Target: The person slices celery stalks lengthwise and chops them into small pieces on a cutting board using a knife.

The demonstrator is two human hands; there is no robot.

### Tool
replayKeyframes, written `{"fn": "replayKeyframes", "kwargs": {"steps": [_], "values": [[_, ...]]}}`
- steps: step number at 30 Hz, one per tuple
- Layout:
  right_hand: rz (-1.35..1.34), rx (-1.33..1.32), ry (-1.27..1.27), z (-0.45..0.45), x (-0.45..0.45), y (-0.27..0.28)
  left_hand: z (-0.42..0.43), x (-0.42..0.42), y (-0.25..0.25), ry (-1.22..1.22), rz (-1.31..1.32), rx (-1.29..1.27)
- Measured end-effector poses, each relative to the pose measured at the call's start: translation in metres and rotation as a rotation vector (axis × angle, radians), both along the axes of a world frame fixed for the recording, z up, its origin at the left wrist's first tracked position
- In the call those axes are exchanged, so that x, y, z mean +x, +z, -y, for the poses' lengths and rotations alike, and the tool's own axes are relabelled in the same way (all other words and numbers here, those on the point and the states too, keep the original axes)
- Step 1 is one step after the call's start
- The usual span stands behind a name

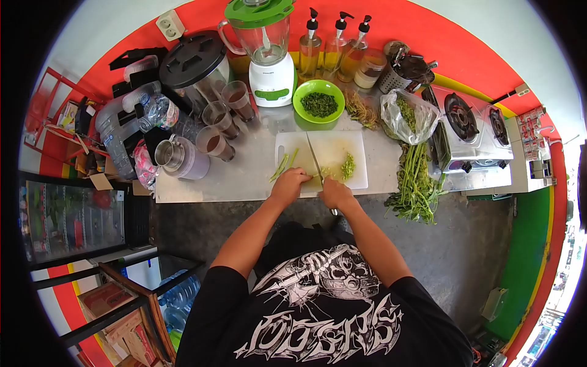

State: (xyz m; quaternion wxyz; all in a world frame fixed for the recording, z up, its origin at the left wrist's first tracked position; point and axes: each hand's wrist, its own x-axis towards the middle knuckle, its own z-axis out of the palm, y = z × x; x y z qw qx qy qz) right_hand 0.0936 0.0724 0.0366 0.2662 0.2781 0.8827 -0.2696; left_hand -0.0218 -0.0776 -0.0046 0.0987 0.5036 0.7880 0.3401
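Note:
My right hand (pixel 335 193) is closed around the handle of a knife (pixel 315 154), whose blade points away from me over the white cutting board (pixel 358 140). Just left of it, my left hand (pixel 290 185) is closed at the near edge of the board, its fingertips pressed on green stalks beside the blade. Longer green stalks (pixel 285 165) lie on the board's left part. On the right side of the board sits a small heap of chopped green pieces (pixel 348 166). A green bowl (pixel 298 110) of chopped greens stands behind the board.
A white blender (pixel 271 82) and several pump bottles (pixel 310 49) stand at the back. Plastic cups (pixel 216 144) and a metal-topped jar (pixel 181 158) are on the left. Leafy stalks (pixel 416 180) overhang the counter's front edge at right, near a gas stove (pixel 471 147).

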Motion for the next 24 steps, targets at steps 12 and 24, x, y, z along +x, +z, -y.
{"fn": "replayKeyframes", "kwargs": {"steps": [12,24], "values": [[0.092,0.063,0.016,0.017,0.007,0.003,0.004,0.001,0.005,-0.056,0.064,-0.040],[0.036,0.071,-0.029,0.028,0.010,-0.009,0.003,0.006,0.003,-0.019,0.137,0.019]]}}
